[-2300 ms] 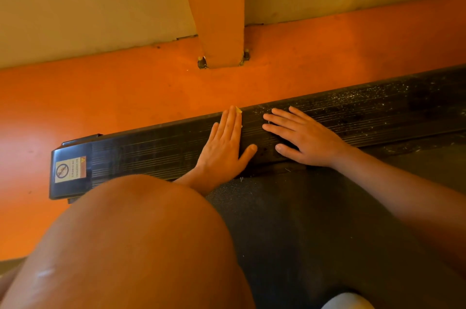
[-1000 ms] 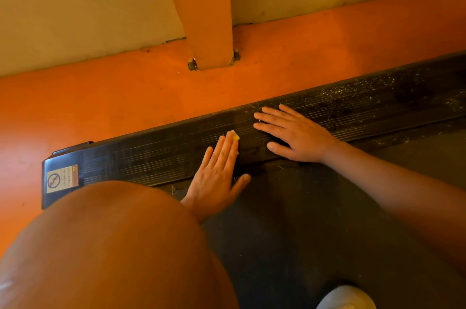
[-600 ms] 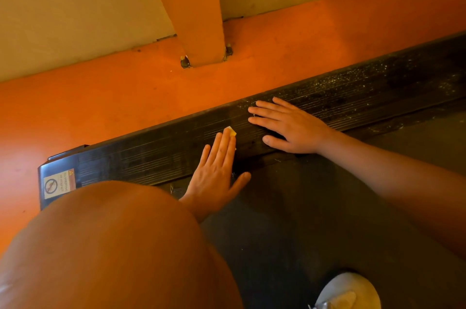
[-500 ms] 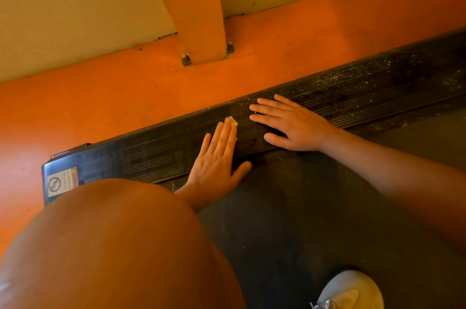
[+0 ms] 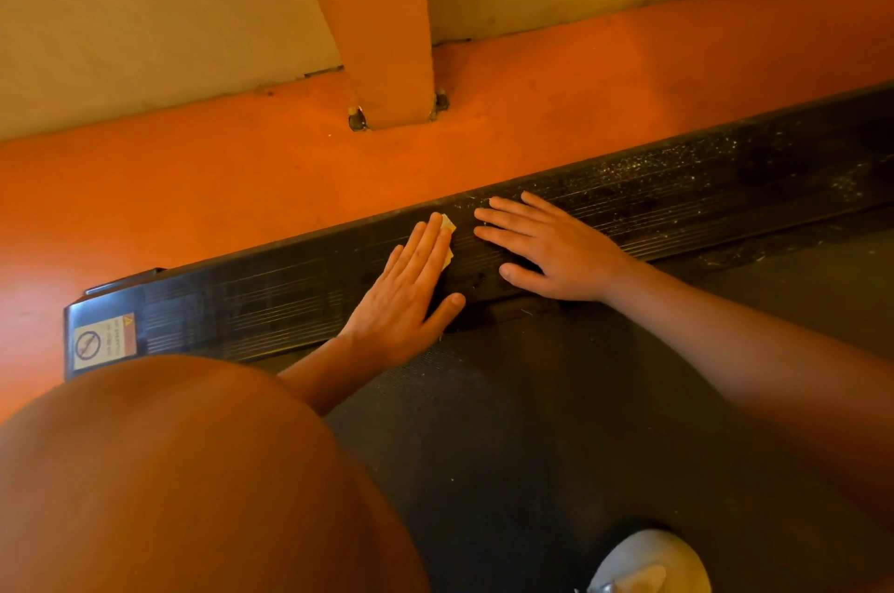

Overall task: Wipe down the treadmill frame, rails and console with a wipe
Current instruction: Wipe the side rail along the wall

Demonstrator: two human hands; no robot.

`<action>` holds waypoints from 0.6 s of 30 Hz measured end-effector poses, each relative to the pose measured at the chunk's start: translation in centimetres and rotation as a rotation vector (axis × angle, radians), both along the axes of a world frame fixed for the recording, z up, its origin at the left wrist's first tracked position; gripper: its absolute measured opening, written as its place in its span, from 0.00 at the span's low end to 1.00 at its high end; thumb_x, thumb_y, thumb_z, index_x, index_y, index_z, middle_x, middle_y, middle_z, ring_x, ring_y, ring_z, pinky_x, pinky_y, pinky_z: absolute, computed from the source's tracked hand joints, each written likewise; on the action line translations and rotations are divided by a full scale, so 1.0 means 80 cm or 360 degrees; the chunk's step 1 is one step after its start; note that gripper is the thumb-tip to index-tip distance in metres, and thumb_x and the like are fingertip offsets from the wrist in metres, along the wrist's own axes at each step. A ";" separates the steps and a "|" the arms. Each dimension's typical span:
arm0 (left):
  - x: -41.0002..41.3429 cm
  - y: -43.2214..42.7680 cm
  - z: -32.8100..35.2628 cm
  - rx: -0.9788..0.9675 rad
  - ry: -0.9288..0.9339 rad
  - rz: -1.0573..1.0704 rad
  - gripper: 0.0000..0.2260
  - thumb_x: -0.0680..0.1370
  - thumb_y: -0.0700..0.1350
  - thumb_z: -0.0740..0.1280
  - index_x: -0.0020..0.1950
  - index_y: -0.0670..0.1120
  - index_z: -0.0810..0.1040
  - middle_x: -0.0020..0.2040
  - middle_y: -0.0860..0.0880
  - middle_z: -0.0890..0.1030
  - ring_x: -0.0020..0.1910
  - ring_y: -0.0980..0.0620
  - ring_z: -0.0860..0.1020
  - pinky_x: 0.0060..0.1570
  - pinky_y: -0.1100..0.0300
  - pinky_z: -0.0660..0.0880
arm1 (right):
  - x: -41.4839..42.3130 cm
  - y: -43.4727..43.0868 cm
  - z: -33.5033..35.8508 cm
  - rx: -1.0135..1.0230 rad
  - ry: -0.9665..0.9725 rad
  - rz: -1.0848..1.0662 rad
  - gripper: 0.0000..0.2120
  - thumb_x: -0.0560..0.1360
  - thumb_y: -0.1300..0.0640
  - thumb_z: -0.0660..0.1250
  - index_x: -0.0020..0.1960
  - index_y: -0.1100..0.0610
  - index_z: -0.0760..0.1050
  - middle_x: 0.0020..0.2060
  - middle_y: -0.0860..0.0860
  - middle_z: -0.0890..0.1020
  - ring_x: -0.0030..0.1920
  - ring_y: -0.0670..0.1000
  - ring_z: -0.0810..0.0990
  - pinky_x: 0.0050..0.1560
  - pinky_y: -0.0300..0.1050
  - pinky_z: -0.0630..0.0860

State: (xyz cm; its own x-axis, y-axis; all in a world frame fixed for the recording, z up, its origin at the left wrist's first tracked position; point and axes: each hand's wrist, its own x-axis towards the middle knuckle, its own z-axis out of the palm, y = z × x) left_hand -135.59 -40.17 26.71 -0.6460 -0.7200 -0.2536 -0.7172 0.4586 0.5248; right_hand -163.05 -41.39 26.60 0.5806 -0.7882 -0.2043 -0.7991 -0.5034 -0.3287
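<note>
Risks first:
- The wipe (image 5: 448,226) is small and only pinned, not gripped. The rail (image 5: 271,288) is ribbed, so a fast stroke can likely snag the wipe and slide it out from under the hand, or bunch it up.
- The pad is narrower than the rail. One pass probably misses the far edge and the near lip by the belt (image 5: 532,423).
- Pale grit (image 5: 677,176) covers the rail to the right. The right hand (image 5: 556,249) is planted at the edge of that stretch, so it can pick up dirt and track it back left. Pushing the grit sideways may drop it onto the belt.
- A wipe this size probably loads up quickly and then just smears.

Position: the left hand (image 5: 406,297) lies flat on the rail, palm down. Its fingers (image 5: 425,244) are straight and close together and press the wipe down, with the thumb out to the right. The wipe is almost fully hidden under them. Only a pale corner shows at the fingertips and a sliver along their right side. The right hand is just right of it, fingers straight and spread, holding nothing, and does not touch the wipe.
</note>
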 end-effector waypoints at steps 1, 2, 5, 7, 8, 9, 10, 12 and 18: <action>0.004 0.001 0.000 -0.0009 0.0029 0.0000 0.35 0.84 0.63 0.51 0.81 0.52 0.33 0.81 0.53 0.33 0.80 0.55 0.33 0.79 0.49 0.40 | 0.000 0.000 0.001 0.0001 0.0007 -0.0004 0.28 0.85 0.41 0.53 0.83 0.50 0.56 0.83 0.47 0.53 0.82 0.46 0.45 0.81 0.49 0.39; 0.008 0.003 0.000 -0.0017 0.0055 0.0018 0.35 0.84 0.62 0.52 0.81 0.52 0.33 0.81 0.53 0.33 0.80 0.55 0.33 0.79 0.49 0.40 | 0.000 0.000 0.001 0.0006 0.0014 -0.0007 0.28 0.85 0.41 0.53 0.83 0.50 0.57 0.83 0.48 0.54 0.82 0.46 0.45 0.81 0.49 0.40; 0.023 0.002 0.001 -0.0051 0.0119 0.0119 0.34 0.85 0.59 0.53 0.82 0.51 0.35 0.82 0.53 0.34 0.80 0.53 0.35 0.79 0.46 0.42 | 0.003 0.002 0.004 0.0028 0.0002 -0.0039 0.29 0.85 0.41 0.52 0.83 0.51 0.57 0.83 0.47 0.54 0.82 0.46 0.45 0.81 0.50 0.39; 0.038 0.001 0.005 -0.0078 0.0174 0.0169 0.33 0.86 0.57 0.53 0.83 0.49 0.38 0.82 0.52 0.36 0.81 0.52 0.37 0.79 0.44 0.43 | 0.007 0.007 0.004 0.0062 -0.0028 -0.0119 0.29 0.85 0.42 0.52 0.83 0.51 0.56 0.83 0.47 0.53 0.82 0.45 0.44 0.80 0.50 0.37; 0.044 0.001 0.006 -0.0079 0.0203 0.0142 0.32 0.86 0.56 0.54 0.83 0.48 0.40 0.83 0.51 0.37 0.81 0.51 0.38 0.79 0.44 0.44 | 0.011 0.012 0.004 0.0066 -0.0042 -0.0167 0.30 0.84 0.42 0.52 0.83 0.51 0.56 0.83 0.46 0.53 0.82 0.45 0.43 0.80 0.51 0.36; 0.049 0.003 0.007 -0.0076 0.0221 0.0078 0.32 0.86 0.55 0.54 0.83 0.48 0.40 0.83 0.50 0.38 0.82 0.50 0.38 0.79 0.44 0.45 | 0.016 0.018 0.002 0.0060 -0.0051 -0.0215 0.30 0.84 0.42 0.53 0.83 0.52 0.56 0.83 0.46 0.52 0.82 0.45 0.43 0.80 0.52 0.35; 0.050 0.005 0.007 -0.0062 0.0227 0.0013 0.32 0.86 0.55 0.55 0.83 0.48 0.41 0.83 0.50 0.38 0.82 0.51 0.38 0.79 0.45 0.46 | 0.020 0.023 0.001 0.0055 -0.0060 -0.0261 0.30 0.84 0.41 0.54 0.83 0.51 0.56 0.83 0.46 0.52 0.82 0.44 0.43 0.80 0.53 0.36; 0.048 0.008 0.006 0.0022 0.0241 0.0010 0.32 0.86 0.55 0.55 0.83 0.48 0.40 0.83 0.50 0.38 0.81 0.52 0.38 0.80 0.48 0.47 | 0.028 0.029 0.001 0.0066 -0.0086 -0.0336 0.30 0.84 0.41 0.54 0.83 0.51 0.56 0.83 0.46 0.52 0.82 0.44 0.42 0.81 0.54 0.36; 0.020 -0.010 0.003 0.0244 0.0300 -0.0006 0.34 0.85 0.54 0.58 0.82 0.49 0.39 0.82 0.54 0.35 0.80 0.59 0.36 0.78 0.60 0.44 | 0.032 0.028 0.006 0.0129 -0.0075 -0.0370 0.31 0.84 0.41 0.55 0.83 0.51 0.55 0.83 0.46 0.51 0.82 0.45 0.42 0.80 0.53 0.35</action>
